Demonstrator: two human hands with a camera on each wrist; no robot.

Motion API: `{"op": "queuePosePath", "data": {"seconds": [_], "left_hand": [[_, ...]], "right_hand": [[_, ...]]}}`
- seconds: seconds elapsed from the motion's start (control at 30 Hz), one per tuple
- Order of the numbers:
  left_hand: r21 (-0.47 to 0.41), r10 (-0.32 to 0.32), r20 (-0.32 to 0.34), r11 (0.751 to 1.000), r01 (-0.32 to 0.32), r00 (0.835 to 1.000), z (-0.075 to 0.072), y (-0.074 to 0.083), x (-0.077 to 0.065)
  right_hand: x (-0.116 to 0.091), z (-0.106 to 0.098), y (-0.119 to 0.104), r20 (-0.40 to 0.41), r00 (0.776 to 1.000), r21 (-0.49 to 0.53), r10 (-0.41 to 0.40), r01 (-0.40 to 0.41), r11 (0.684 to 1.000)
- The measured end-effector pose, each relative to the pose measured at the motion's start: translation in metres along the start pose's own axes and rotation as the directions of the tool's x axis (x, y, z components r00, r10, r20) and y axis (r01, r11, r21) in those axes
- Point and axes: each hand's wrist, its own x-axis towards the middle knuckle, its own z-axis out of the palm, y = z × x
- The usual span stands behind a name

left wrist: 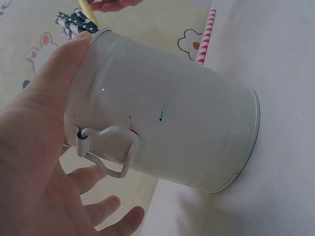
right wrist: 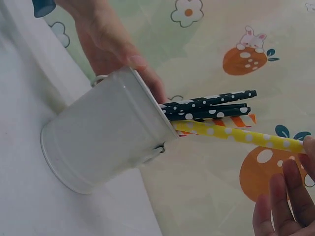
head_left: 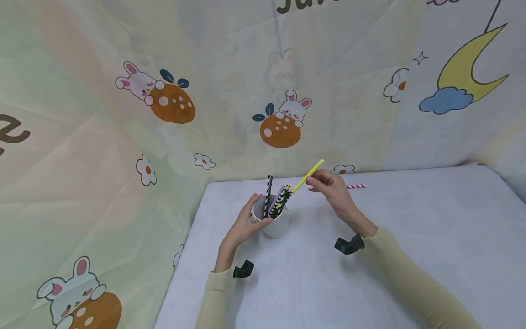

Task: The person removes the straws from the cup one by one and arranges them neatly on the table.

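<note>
My left hand (head_left: 243, 223) grips the rim of a small white metal bucket (left wrist: 177, 113), thumb on the near side. A wire handle lug (left wrist: 130, 152) sticks out beside the palm. Several paper straws lean in the bucket: black ones with white dots (right wrist: 216, 100), a striped black-and-white one, a purple one and an orange-striped one (right wrist: 241, 120). My right hand (head_left: 334, 191) pinches the upper end of a yellow paper straw with white dots (right wrist: 246, 136). This straw slants up to the right, its lower end at the bucket's mouth.
A red-and-white striped straw (head_left: 356, 186) lies on the white table (head_left: 411, 219) behind my right hand. A cloth backdrop (head_left: 230, 114) with printed rabbits rises behind the table and along its left side.
</note>
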Motion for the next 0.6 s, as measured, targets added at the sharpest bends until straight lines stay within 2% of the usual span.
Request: {"op": "queuePosePath", "data": {"seconds": [0.23,0.4,0.6], "left_hand": [[0.003,0.001,-0.005,1.0,-0.001,1.0,0.001,-0.001,0.0],[0.002,0.003,-0.003,1.0,-0.003,1.0,0.001,-0.001,0.0],[-0.006,0.009,0.001,1.0,-0.009,1.0,0.001,-0.001,0.0]], "right_hand": [[0.001,-0.009,0.002,-0.021,0.999,0.035,-0.037,0.038,0.999],[0.0,-0.017,0.0,-0.039,0.998,0.03,-0.043,0.044,0.999],[-0.001,-0.026,-0.004,-0.072,0.996,0.072,-0.048,0.053,0.996]]}}
